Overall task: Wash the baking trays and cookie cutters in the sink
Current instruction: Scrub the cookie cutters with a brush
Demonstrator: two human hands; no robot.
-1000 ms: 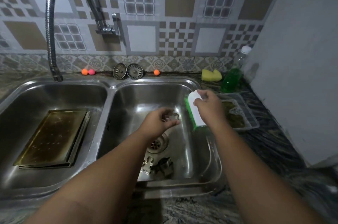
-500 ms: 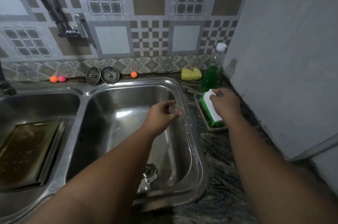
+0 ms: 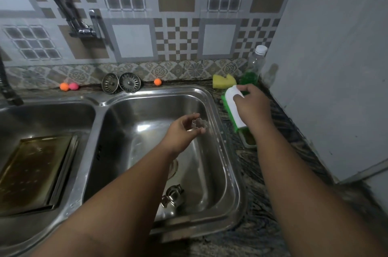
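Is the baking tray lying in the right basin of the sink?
No, the baking tray lies in the left basin; the right basin holds loose cookie cutters.

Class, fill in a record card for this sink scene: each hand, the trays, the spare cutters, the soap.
left hand: pinches a flower-shaped cookie cutter above the right basin
right hand: grips a white brush with green bristles, over the counter
baking trays: lying flat in the left basin
spare cutters: lying in the right basin
soap bottle: upright by the wall, beside a yellow sponge
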